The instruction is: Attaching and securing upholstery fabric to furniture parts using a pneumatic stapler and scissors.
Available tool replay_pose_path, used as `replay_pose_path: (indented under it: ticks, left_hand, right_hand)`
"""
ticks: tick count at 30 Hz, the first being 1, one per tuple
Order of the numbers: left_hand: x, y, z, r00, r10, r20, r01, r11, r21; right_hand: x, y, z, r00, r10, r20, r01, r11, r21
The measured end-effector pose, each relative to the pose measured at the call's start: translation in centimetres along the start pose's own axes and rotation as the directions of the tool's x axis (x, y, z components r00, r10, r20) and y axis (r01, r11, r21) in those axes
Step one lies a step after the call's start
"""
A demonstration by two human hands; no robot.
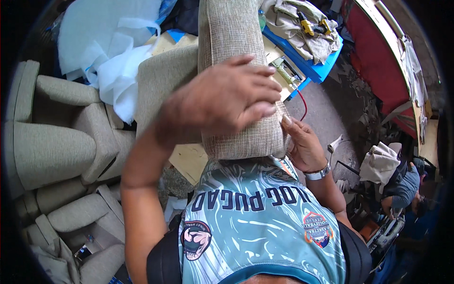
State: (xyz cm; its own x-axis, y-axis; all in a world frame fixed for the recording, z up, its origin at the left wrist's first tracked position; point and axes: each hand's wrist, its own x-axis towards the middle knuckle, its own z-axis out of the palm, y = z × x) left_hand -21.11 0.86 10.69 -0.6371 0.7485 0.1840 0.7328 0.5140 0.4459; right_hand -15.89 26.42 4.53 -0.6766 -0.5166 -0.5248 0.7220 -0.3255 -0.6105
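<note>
A long padded sofa armrest (231, 33), covered in beige-brown woven fabric, stretches away from my body with its near end against my shirt. My left hand (227, 94) is over its top, palm down and slightly blurred, with the fingers stretched out to the right. At the near right corner, my right hand (305, 144) has its thumb on the fabric edge and its other fingers curled at the side. What lies under those fingers is partly hidden. A flat upholstered panel (163, 80) adjoins the armrest on the left.
A pneumatic staple gun (287, 73) with a red hose (304, 105) lies right of the armrest. Beyond it, a yellow-black cordless drill (313, 24) rests on bundled cloth (288, 26). White batting (111, 42) and beige sofas (52, 146) fill the left. Another person (402, 191) is at far right.
</note>
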Motion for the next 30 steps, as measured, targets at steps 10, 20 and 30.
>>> replay_pose_path:
  ticks: [10,20,30]
  left_hand:
    - [7.0,-2.6,1.0,0.958,-0.191,0.212,0.141,0.963,0.229]
    - [5.8,-4.7,1.0,0.972,-0.137,0.193,0.115,0.986,0.122]
    - [3.6,-2.7,1.5,0.987,-0.138,-0.081,0.153,0.96,0.236]
  right_hand:
    - [2.5,0.9,1.7,0.986,-0.153,-0.07,0.155,0.988,0.026]
    - [3.7,0.7,1.3,0.987,-0.157,0.029,0.159,0.957,-0.244]
    - [3.3,0.5,-1.2,0.871,-0.479,0.11,0.336,0.418,-0.844]
